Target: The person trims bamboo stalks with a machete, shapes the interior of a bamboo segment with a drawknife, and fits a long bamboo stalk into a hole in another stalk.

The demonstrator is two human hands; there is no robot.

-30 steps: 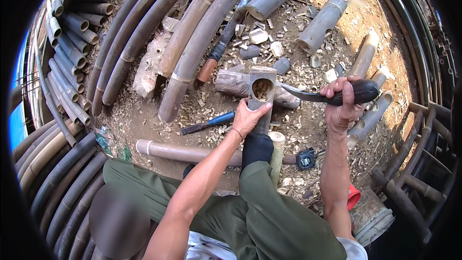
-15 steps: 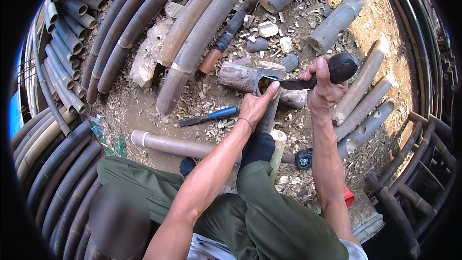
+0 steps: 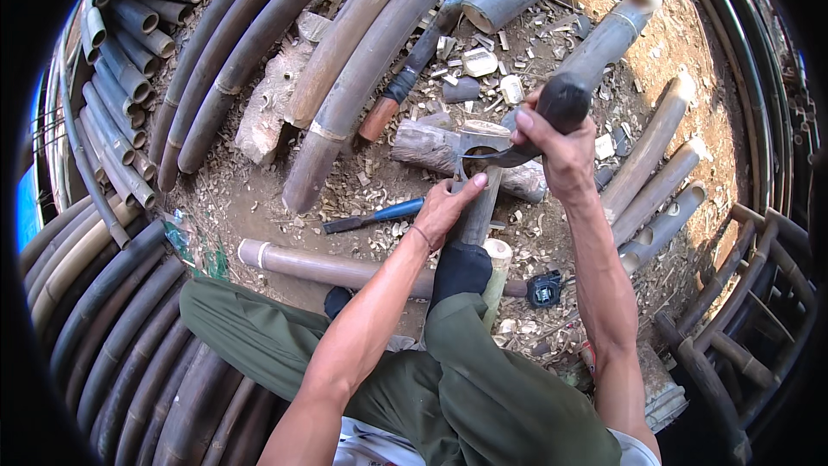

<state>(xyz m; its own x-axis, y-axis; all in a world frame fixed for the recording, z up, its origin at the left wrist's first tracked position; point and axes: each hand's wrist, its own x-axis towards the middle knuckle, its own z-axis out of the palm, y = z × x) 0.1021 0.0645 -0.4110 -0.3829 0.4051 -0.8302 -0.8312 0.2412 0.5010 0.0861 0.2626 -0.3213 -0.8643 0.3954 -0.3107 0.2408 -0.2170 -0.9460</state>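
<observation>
My right hand (image 3: 565,155) is wrapped round the dark handle of a curved knife (image 3: 565,105). Its blade reaches left into a round opening cut in a bamboo pole (image 3: 477,223). My left hand (image 3: 442,214) grips that pole just below the opening, thumb stretched along the rim close to the blade. The pole's far end rests across a short log (image 3: 423,143), and my foot in a dark sock (image 3: 460,269) lies over its near part. How the blade's tip meets the wall inside the opening is hard to make out.
A blue-handled chisel (image 3: 379,213) lies left of my left hand. Behind it is a bamboo length (image 3: 315,264), with a tape measure (image 3: 544,289) near its right end. Wood chips cover the ground. Thick bamboo poles (image 3: 362,78) and holed pieces (image 3: 595,52) lie beyond; stacked poles (image 3: 129,328) fill the left.
My right hand has shifted left and turned, so the knife's handle now points up and away rather than out to the right. My left hand stays on the bamboo pole.
</observation>
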